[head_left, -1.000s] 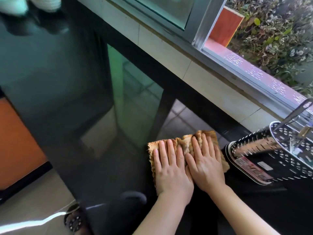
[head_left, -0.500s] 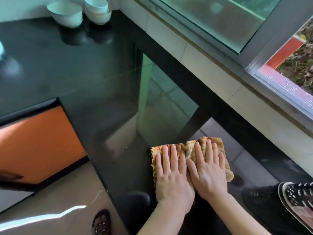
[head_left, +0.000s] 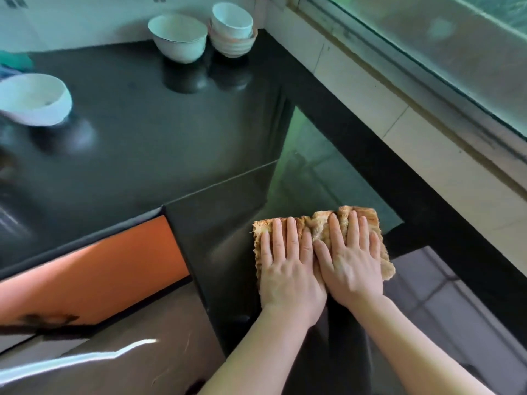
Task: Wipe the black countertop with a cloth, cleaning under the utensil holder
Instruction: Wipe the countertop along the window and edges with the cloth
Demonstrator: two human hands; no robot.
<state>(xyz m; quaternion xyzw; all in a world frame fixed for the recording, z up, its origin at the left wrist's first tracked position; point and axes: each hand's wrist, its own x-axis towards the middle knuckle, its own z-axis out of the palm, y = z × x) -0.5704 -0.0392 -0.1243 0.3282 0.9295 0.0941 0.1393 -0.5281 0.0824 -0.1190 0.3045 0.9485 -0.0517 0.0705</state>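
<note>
Far left there's a white bowl [head_left: 35,99] on the black countertop [head_left: 137,132], kinda blurry. Further back you've got another white bowl [head_left: 178,38] and right beside it a stack of bowls [head_left: 232,31] in the corner. Closer in, an orange cabinet front [head_left: 94,269] sits below the counter edge. Then your left hand [head_left: 288,269] and right hand [head_left: 352,266], side by side and touching, fingers straight, pressing flat on the tan cloth [head_left: 319,226], which lies on the countertop near the front edge.
</note>
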